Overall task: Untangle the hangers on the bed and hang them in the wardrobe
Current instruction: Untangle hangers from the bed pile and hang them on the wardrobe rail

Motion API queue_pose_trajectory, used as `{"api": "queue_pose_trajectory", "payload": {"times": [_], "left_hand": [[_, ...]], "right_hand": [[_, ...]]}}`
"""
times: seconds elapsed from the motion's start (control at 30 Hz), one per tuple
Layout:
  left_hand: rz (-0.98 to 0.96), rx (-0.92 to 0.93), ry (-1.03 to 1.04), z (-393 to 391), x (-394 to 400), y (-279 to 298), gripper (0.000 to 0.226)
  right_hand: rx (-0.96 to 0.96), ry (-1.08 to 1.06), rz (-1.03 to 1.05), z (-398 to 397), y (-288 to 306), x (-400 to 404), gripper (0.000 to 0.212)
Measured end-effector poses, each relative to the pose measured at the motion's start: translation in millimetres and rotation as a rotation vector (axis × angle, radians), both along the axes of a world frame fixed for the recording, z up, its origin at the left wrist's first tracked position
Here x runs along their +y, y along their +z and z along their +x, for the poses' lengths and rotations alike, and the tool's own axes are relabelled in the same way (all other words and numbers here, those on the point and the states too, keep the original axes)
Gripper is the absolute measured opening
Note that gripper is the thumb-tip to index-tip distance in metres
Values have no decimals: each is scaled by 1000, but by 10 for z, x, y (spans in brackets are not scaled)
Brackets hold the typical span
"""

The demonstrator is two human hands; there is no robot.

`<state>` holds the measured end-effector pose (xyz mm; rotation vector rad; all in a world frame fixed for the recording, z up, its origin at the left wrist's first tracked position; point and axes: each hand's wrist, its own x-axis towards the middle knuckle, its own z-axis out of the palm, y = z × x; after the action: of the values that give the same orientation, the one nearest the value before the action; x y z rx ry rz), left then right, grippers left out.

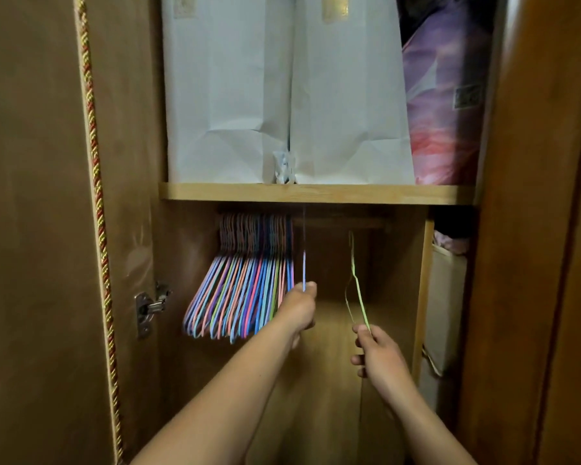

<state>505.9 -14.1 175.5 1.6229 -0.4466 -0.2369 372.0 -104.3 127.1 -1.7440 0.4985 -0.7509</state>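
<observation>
I look into an open wardrobe. A tight bunch of several coloured wire hangers (pixel 245 290) hangs at the left of the rail (pixel 342 223) under a wooden shelf (pixel 316 193). My left hand (pixel 299 310) grips the lower end of a blue hanger (pixel 304 266) whose hook reaches up to the rail, just right of the bunch. My right hand (pixel 378 354) pinches the bottom of a green hanger (pixel 356 286); its hook is just below the rail, further right.
Two white paper bags (pixel 282 95) and a purple bundle (pixel 446 95) stand on the shelf above. The open door (pixel 37 229) with a metal hinge (pixel 150 308) is on the left. A light box (pixel 445 313) sits in the right compartment.
</observation>
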Motion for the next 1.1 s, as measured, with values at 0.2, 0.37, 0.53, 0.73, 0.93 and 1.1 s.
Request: {"api": "queue_pose_trajectory", "payload": {"times": [0.2, 0.37, 0.53, 0.73, 0.93, 1.1], "left_hand": [[59, 218, 13, 298, -54, -142, 39], [109, 221, -10, 154, 41, -145, 46], [299, 86, -91, -264, 498, -292, 36], [429, -51, -127, -386, 866, -371, 29], [566, -101, -178, -398, 1144, -346, 36], [548, -110, -113, -358, 1399, -372, 24]], "right_hand": [[0, 50, 38, 78, 3, -28, 24], [-31, 89, 26, 172, 66, 2, 25], [-71, 69, -105, 154, 107, -54, 25], [-44, 0, -254, 583, 256, -72, 29], [115, -11, -402, 1160, 202, -206, 51], [122, 53, -468, 1282, 120, -88, 44]]}}
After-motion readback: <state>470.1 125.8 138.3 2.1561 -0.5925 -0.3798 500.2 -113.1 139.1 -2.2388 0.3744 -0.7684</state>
